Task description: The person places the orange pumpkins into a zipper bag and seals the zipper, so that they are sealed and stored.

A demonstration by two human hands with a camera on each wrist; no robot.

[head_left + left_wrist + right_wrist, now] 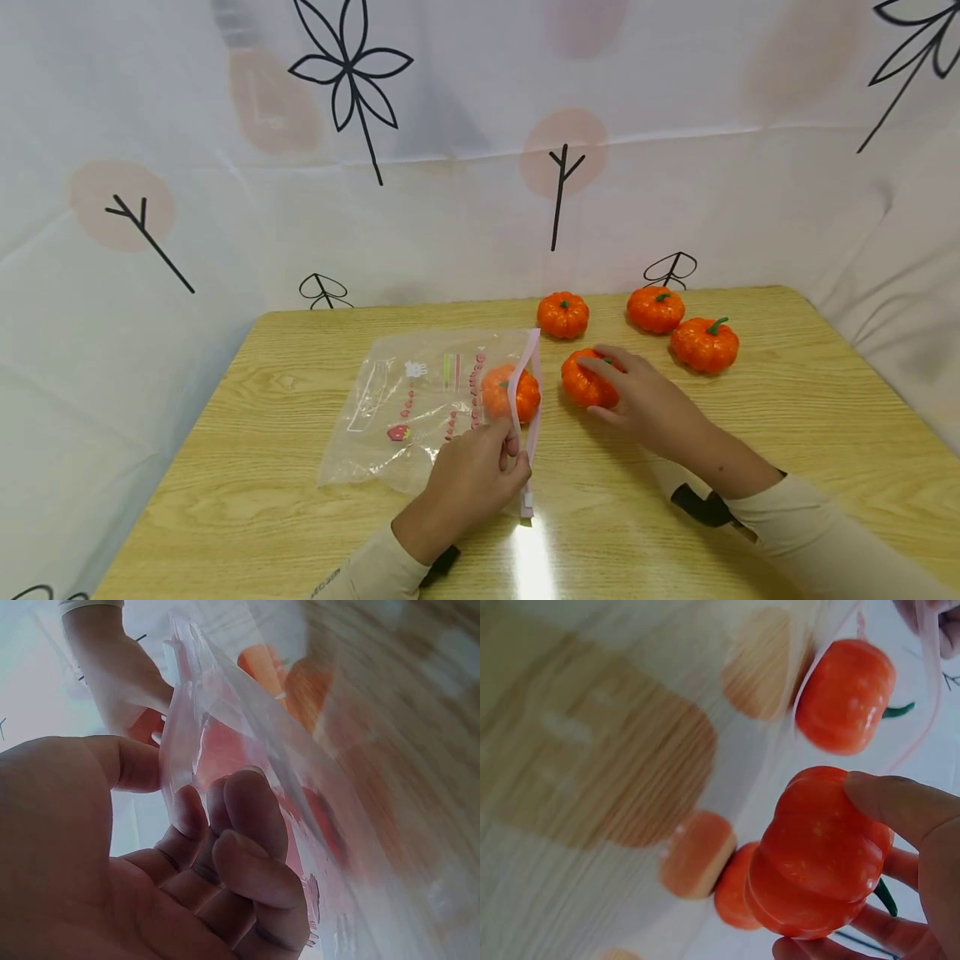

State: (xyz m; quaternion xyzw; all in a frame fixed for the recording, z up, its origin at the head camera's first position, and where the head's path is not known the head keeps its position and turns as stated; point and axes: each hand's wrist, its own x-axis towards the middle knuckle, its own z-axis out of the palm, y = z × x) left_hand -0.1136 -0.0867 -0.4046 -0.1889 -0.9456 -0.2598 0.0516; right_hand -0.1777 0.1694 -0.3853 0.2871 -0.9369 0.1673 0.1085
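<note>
- At the lower middle of the head view, the left hand (474, 471) is pinching the pink rim (533, 339) of a clear bag (431, 408), its thumb and curled fingers closing on the film
- The bag is lying left of centre on the wooden table (247, 467), its parted mouth facing the right of the frame
- Right of centre, the right hand (652, 408) is gripping an orange pumpkin (583, 382), thumb and fingers curving part-open round its sides
- Near the frame's centre, a second pumpkin (497, 387) is sitting inside the bag, just within the mouth
- Farther up, a third pumpkin (562, 317) is resting alone, while a close pair of pumpkins (655, 312) is standing to its right
</note>
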